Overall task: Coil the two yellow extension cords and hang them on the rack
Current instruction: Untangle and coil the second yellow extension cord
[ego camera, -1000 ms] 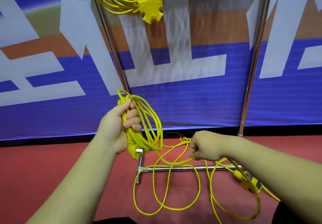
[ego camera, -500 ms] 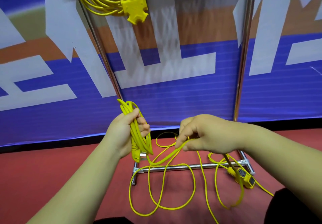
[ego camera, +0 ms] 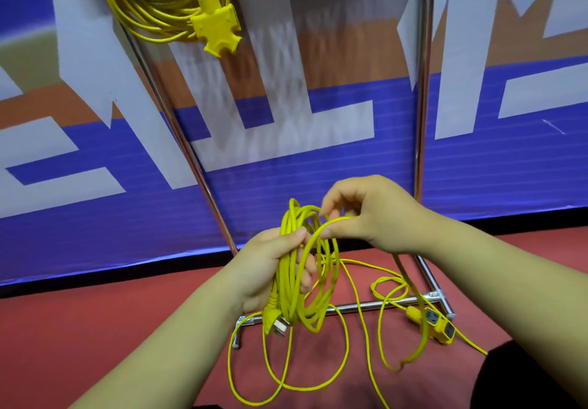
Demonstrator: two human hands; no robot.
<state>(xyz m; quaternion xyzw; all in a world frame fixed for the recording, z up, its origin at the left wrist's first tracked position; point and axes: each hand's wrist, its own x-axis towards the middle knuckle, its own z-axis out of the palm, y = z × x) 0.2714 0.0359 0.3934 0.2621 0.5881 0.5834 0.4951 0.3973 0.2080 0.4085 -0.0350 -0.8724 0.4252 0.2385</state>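
The left hand (ego camera: 270, 268) grips the half-made coil (ego camera: 284, 284) of the second yellow extension cord, its loops hanging down and the plug (ego camera: 277, 326) at the bottom. The right hand (ego camera: 372, 217), just right of it and slightly higher, pinches a new loop (ego camera: 334, 219) at the coil's top. I judge this loop must pass leftward into the left fingers (ego camera: 306, 278). The loose cord (ego camera: 420, 349) and socket block (ego camera: 440, 329) lie on the floor. The first cord (ego camera: 149, 14) hangs on the rack (ego camera: 421, 90). The banner's big letters give no readable word.

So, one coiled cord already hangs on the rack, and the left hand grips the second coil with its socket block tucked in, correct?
Not quite: in the head view the socket block lies on the floor by the rack base, not in the coil the left hand grips.
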